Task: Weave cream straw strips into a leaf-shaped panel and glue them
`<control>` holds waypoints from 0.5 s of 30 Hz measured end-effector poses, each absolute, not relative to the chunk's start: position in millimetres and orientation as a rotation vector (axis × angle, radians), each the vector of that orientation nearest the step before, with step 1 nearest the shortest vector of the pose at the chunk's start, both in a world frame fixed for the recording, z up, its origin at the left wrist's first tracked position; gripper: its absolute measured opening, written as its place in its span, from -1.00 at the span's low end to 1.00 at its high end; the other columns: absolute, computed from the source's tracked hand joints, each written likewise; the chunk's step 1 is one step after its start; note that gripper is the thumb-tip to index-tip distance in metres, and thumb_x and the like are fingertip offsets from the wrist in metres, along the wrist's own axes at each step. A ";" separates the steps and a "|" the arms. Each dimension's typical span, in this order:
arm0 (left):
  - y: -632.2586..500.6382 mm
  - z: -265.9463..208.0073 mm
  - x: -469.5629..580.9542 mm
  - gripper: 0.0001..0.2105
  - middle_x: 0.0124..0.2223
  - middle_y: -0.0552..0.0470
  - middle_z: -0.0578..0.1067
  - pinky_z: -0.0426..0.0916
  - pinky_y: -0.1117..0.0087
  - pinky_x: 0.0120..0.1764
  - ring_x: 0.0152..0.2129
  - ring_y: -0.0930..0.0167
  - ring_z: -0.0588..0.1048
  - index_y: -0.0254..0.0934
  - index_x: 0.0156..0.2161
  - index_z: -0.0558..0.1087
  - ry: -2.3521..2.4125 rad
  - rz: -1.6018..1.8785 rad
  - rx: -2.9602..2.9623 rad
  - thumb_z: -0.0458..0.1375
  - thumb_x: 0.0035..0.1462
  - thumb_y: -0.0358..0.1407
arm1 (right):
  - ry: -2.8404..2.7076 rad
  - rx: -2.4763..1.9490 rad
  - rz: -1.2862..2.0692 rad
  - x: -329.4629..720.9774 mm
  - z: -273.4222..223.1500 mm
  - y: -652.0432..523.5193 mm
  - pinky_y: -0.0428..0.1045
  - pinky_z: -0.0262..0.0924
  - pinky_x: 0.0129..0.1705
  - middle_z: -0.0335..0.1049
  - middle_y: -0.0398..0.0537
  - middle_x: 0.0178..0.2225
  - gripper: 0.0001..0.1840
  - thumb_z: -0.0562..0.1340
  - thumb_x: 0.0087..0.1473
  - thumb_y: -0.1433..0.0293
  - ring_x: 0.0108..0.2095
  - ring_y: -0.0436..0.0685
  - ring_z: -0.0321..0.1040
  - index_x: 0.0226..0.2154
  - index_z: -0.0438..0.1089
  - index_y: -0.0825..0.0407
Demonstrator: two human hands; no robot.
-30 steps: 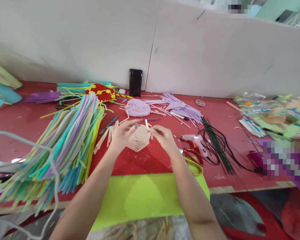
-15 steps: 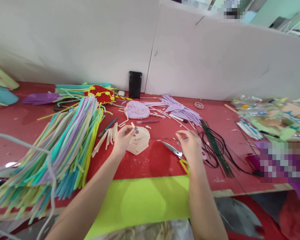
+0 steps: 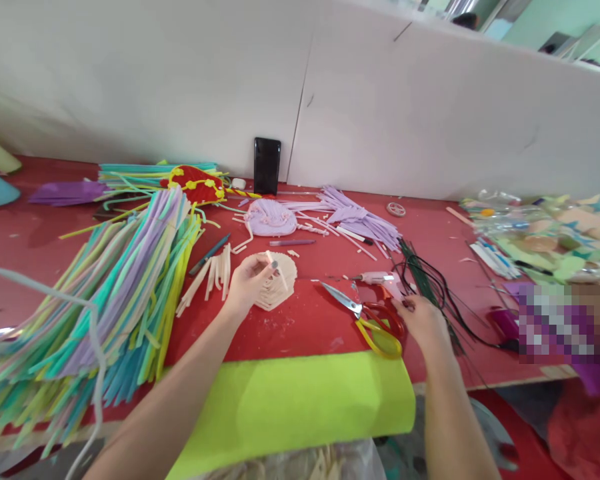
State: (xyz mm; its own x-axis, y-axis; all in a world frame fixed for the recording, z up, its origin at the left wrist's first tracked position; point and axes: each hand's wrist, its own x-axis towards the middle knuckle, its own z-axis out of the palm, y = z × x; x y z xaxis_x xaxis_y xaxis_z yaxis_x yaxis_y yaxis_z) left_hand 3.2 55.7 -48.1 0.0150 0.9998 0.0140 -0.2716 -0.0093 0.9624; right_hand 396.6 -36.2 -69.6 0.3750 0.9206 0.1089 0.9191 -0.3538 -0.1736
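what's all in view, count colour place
table: 1, red, centre
phone: 1, black, rear
stem bundle: 1, multicoloured, left
decorated piece: 1, mostly red, rear left
round piece: 1, lilac, rear centre
strip bundle: 1, lilac, centre right
woven disc: 1, cream, centre
loose strips: several, cream, centre left
scissors: 1, silver blades, centre right
glue gun: 1, pink, centre right
thin rods: several, green, right
sheet: 1, lime, front edge
other items: many, mixed colours, scattered around
left hand: 1, bare, holding cream strip
right hand: 1, bare, at glue gun

Smartphone (image 3: 267, 167): we read no brand.
Glue gun (image 3: 389, 283): we make out no lettering.
Scissors (image 3: 359, 311): we see no legible mark.
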 end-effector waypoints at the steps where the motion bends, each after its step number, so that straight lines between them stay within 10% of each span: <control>1: 55.6 -47.4 3.4 -0.71 -0.50 0.09 0.50 0.29 0.50 -0.43 -0.53 0.49 0.44 -0.29 -0.39 0.42 0.993 1.321 1.036 0.35 -0.12 -0.14 | -1.637 -2.399 0.004 398.2 -70.0 -35.5 0.00 0.18 -0.33 0.52 0.10 -0.33 -0.59 0.13 0.08 0.08 -0.33 0.20 0.44 -0.31 0.44 0.07; 15: 56.6 -45.4 -2.5 -0.76 -0.51 0.11 0.47 0.28 0.50 -0.41 -0.53 0.51 0.42 -0.29 -0.40 0.43 0.979 1.371 1.058 0.31 -0.04 -0.16 | -1.683 -2.558 -0.215 452.0 -66.8 37.2 0.00 0.16 -0.31 0.50 0.14 -0.24 -0.61 0.16 0.10 0.14 -0.28 0.20 0.42 -0.21 0.47 0.10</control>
State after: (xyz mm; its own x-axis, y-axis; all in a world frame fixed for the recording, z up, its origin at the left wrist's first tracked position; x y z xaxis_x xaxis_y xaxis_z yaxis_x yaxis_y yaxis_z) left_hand -2.5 56.6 -45.4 -0.0086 0.9978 0.0655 -0.2615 -0.0654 0.9630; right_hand 452.0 37.2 -66.8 0.3900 0.9075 0.1560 0.9176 -0.3972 0.0169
